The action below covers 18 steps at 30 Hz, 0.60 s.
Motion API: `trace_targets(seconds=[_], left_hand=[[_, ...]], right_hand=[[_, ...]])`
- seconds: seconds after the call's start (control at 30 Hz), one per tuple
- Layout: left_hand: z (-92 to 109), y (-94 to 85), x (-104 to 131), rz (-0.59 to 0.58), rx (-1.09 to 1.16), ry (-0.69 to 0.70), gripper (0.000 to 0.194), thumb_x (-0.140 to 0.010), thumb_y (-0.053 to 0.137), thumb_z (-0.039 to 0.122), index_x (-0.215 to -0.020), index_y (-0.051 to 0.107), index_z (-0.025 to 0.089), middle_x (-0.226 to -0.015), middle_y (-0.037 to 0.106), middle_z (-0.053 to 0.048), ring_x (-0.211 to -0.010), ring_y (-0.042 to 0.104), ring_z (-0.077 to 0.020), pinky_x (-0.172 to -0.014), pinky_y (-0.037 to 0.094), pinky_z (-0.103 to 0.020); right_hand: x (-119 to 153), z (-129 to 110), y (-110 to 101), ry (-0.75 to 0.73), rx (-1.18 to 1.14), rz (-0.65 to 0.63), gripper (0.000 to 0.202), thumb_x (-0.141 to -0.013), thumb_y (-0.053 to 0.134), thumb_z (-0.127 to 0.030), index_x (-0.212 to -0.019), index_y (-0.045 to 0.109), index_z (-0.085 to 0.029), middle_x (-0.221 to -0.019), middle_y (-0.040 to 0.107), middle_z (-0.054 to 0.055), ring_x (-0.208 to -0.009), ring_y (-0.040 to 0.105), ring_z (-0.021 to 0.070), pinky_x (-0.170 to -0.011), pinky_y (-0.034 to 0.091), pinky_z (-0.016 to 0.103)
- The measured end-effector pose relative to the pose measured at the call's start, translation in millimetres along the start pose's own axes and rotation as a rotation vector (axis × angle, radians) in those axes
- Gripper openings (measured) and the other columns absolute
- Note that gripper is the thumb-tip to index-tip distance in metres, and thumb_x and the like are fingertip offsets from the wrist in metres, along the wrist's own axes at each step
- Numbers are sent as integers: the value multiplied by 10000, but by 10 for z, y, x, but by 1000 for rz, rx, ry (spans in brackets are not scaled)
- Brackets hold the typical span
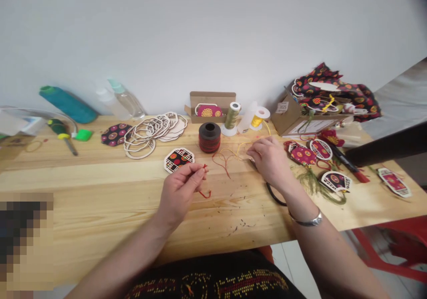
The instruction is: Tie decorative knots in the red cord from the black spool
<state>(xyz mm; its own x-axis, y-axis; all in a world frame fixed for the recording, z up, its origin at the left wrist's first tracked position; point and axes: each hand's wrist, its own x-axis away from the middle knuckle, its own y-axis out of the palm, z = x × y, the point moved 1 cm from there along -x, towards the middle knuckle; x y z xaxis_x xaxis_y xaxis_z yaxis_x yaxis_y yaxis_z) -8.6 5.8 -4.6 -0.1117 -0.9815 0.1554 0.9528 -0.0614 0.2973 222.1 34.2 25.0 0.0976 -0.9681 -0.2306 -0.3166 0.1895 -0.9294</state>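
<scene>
My left hand (183,190) pinches a short red cord (207,195) between thumb and fingers above the table. Just behind it lies an octagonal wooden-framed ornament (179,159) with dark patterned fabric. My right hand (269,162) is closed with its fingers pointing down, close to a tangle of yellow thread (243,147). Something small and dark shows under its fingertips, but what it grips is hidden. Between and beyond the hands stands a black spool (209,138) wound with dark red cord. Loose red thread (223,162) trails on the table near the spool.
Wooden frames (151,132) are piled at the back left, near a screwdriver (63,135) and bottles (125,98). Green (231,117) and yellow (256,120) thread spools stand at the back. A fabric-filled cardboard box (293,119), tasselled ornaments (302,153) and a black post (387,143) occupy the right.
</scene>
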Motion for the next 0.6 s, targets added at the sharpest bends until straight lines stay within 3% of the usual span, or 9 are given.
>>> trace_targets(seconds=[0.23,0.43,0.6], left_hand=[[25,14,0,8,29,22,96,-752,672,227,-827,685,169,-722,600,-7,-543,450,-55,-466,343,-178],[35,46,-19,2,55,6,91,-732,677,221,-796,679,157,-699,587,-4,-515,422,-48,-450,334,-181],[10,31,-38,-1,63,-1,102,-728,685,227,-794,675,151,-696,588,-5,-510,425,-37,-455,339,-172]], right_hand=[[86,-28,-152,103,-242,158,146,-836,545,-217,-749,651,-169,-738,652,35,-712,556,163,-673,402,281],[12,-80,103,22,96,-115,188,-839,512,-187,-864,695,-149,-878,651,117,-870,521,238,-760,389,337],[-61,-147,270,41,151,-195,194,-829,502,-173,-815,694,-146,-883,647,135,-863,518,244,-767,383,342]])
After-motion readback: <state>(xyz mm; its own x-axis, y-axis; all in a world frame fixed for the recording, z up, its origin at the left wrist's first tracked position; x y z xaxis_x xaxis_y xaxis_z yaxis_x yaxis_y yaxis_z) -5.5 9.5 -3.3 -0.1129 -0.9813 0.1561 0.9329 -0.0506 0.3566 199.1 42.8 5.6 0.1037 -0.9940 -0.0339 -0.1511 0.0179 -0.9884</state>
